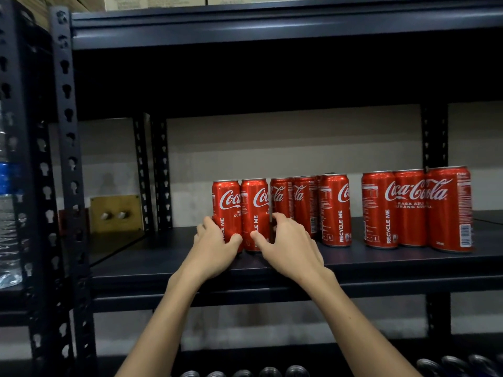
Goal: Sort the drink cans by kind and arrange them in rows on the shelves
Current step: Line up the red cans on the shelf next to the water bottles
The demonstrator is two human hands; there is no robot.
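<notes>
The dark metal shelf carried slim red cans, smooth and glossy cylinders with white script, all upright. Two of them stood side by side at the front of the board, touching. The left hand curled round the lower part of the left can, its fingers wrapped behind that can's far side and its thumb lying across the front. The right hand clasped the right can, thumb pressed on the front near the base and fingers bent round the can's right side.

Just right of the right hand's fingers and a little farther back stood a cluster of cans, packed close. Well apart to the right, across a bare strip of board, three more cans stood in a tight row near the front edge.

Far left of the left hand's fingers, past a perforated steel post, clear plastic bottles with crinkled sides stood on a neighbouring rack. Cardboard boxes sat on the shelf above. Below both hands, dark rounded tops lined the lowest level; what they were could not be told.
</notes>
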